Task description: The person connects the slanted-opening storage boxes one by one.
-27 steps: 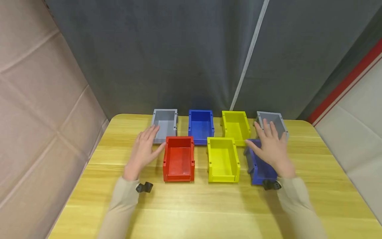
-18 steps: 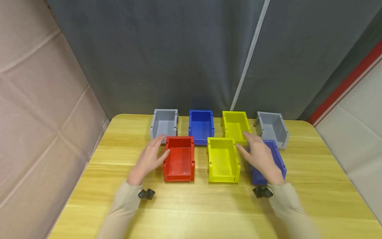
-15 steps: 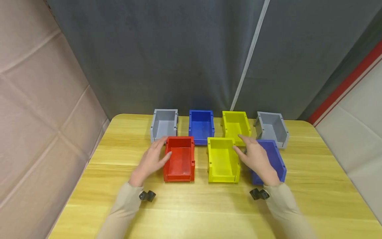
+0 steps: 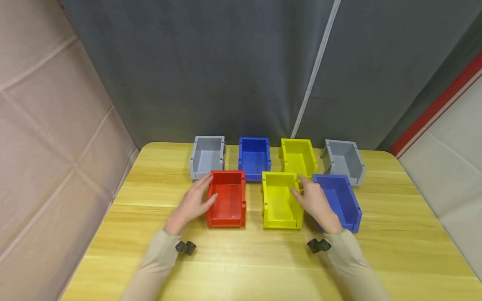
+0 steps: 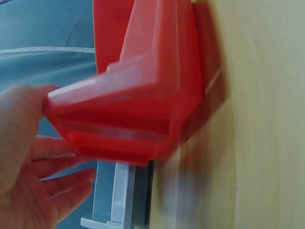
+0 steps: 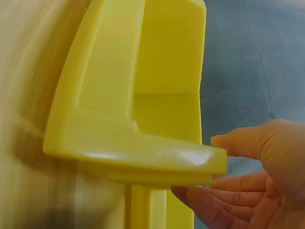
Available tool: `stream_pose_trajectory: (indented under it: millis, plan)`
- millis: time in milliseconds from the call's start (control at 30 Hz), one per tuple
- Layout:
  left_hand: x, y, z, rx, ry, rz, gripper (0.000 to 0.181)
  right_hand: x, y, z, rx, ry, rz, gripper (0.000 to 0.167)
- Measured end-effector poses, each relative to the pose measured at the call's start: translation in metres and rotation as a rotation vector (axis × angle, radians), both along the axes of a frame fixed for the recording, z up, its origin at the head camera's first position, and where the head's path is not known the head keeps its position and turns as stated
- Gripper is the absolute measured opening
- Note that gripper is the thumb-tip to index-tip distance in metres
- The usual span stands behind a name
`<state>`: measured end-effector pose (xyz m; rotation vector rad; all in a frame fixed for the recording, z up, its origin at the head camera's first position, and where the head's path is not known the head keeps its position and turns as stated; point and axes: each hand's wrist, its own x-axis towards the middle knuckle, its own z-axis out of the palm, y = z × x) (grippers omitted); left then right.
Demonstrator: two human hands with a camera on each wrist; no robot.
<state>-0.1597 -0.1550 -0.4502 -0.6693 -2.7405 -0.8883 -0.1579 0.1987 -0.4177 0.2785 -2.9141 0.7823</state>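
Beyond the left hand point(image 4: 190, 202) and the right hand point(image 4: 314, 202) hangs a dark grey curtain point(image 4: 196, 75); beneath them spreads a wooden table point(image 4: 241, 267). Seven open-topped bins stand around the hands in two rows.

Just inward of the left hand, to its right, sits the red bin point(image 4: 226, 202). Just inward of the right hand, to its left, sits the front yellow bin point(image 4: 280, 200). Both bins' long axes run away from the person, so each hand meets a long side wall. The left hand is nearer the red bin, the right hand nearer the yellow.

Past the right hand's outer side, the front blue bin point(image 4: 340, 200) lies slightly turned. Farther off than the hands are a left grey bin point(image 4: 207, 156), a back blue bin point(image 4: 254, 159), a back yellow bin point(image 4: 299, 156) and a right grey bin point(image 4: 344, 159).

Both hands are partly open, fingers relaxed. Each straddles its bin's outer wall, thumb on the inner side, fingers outside; neither appears to grip. The left thumb point(image 5: 47, 89) seems to touch the red rim; whether the right thumb point(image 6: 224, 140) touches yellow plastic, I cannot tell.
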Motion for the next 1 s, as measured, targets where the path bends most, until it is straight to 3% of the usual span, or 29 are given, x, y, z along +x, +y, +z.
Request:
stream_pose_trajectory:
  millis: [167,533,1000]
  plan:
    - [0.0,-0.006,-0.001,0.006,-0.002,-0.02,0.06,-0.002,-0.001,-0.002,0.012,0.003,-0.002,0.046]
    - [-0.002,-0.013,-0.004,0.071,-0.027,-0.05,0.058,-0.005,0.001,-0.004,-0.056,-0.049,-0.006,0.05]
    - [-0.002,-0.013,-0.011,0.144,-0.039,-0.037,0.058,-0.007,0.006,-0.009,-0.171,-0.07,0.004,0.052]
